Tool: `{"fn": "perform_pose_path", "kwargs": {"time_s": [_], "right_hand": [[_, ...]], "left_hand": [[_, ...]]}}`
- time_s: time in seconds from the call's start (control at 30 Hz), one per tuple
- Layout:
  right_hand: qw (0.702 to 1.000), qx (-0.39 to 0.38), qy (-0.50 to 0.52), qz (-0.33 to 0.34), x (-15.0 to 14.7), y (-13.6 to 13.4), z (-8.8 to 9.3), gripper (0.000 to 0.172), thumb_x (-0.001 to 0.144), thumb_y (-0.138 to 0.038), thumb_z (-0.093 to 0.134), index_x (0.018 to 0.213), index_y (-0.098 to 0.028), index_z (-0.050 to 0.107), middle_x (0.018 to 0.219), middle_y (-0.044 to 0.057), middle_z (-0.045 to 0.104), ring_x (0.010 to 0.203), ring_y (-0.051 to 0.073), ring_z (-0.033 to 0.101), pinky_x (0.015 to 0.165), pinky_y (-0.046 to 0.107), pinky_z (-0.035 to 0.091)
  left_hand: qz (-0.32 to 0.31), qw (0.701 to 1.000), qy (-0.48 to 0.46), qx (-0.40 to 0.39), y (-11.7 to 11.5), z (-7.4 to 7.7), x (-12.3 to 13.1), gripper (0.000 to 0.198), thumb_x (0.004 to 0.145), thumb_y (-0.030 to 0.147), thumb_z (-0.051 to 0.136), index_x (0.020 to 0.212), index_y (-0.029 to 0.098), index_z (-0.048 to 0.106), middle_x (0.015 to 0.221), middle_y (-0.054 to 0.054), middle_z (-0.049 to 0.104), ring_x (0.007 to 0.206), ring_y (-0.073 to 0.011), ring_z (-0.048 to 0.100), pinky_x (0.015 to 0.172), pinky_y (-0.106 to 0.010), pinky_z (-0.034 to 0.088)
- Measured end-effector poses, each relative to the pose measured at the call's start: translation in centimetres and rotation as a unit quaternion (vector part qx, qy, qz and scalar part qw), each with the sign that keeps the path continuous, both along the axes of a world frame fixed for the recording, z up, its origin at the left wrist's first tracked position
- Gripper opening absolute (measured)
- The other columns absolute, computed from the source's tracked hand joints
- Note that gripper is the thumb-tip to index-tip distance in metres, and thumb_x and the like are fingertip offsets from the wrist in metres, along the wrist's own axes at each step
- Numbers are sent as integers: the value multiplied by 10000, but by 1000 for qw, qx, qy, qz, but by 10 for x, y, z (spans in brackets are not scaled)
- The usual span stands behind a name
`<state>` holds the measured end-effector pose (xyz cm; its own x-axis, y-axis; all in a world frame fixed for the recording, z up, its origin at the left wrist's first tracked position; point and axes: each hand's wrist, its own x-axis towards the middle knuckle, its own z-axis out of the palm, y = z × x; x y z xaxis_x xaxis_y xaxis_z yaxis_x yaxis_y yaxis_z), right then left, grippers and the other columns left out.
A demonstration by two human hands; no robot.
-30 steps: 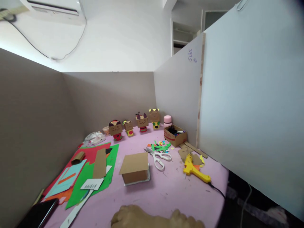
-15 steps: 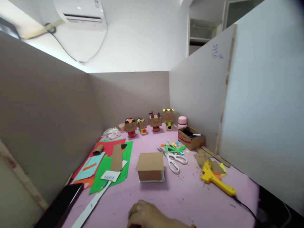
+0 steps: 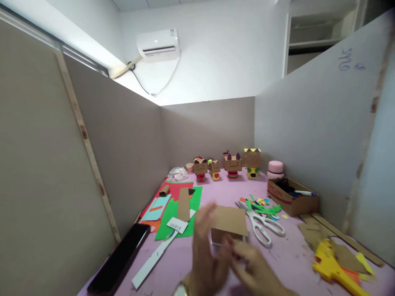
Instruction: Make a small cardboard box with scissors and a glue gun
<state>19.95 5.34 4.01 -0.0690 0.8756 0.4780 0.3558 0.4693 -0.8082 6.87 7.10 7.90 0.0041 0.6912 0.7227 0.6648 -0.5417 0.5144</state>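
My left hand [image 3: 205, 250] is raised in front of a small cardboard box [image 3: 230, 222], blurred by motion. Its fingers point upward and the thumb stands apart. Close beside that thumb, my right hand [image 3: 254, 265] has its fingers drawn together in a pinch. A small dark reddish spot shows at the meeting fingertips, too blurred to name. Both hands partly cover the box, which has a flat cardboard lid and a white lower edge. To its right lie white-handled scissors [image 3: 261, 226] with the blades open.
Green and red sheets [image 3: 195, 213], a cardboard strip [image 3: 184, 204], a white strip [image 3: 154, 261] and a phone [image 3: 120, 259] lie left. Right are paper scraps [image 3: 262, 209], an open box [image 3: 293, 203] of pens and a yellow glue gun [image 3: 331, 263]. Several cardboard figures [image 3: 233, 164] stand behind.
The view has swung left. My left hand has come into view, and my right hand has risen from the table's front edge to meet it before the box.
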Motion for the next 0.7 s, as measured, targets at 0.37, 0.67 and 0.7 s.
{"fn": "perform_pose_path", "kwargs": {"time_s": [0.37,0.67,0.7], "right_hand": [[959,-94,173,-204,79,72,-15,741,725,-693,460,1214,-137,483,1265,194,553,1175,337,500,976,482,388],[958,-205,163,-114,55,65,-57,838,780,-703,362,1452,-241,170,1543,-4,134,1404,221,78,1133,421,11],[957,-212,163,-110,55,66,-58,853,777,-709,355,1458,-243,141,1544,-9,123,1404,220,76,1133,416,15]], "left_hand": [[-195,871,-350,-283,111,-66,-7,681,864,592,241,1356,122,272,1443,-192,335,1294,-235,377,1054,-409,294],[-310,842,-295,-328,78,-66,4,637,893,543,249,1424,194,212,1522,-25,222,1375,-131,200,1114,-284,180],[-317,841,-288,-331,76,-64,4,628,898,530,250,1428,197,193,1523,-17,217,1373,-127,205,1113,-279,186]]}}
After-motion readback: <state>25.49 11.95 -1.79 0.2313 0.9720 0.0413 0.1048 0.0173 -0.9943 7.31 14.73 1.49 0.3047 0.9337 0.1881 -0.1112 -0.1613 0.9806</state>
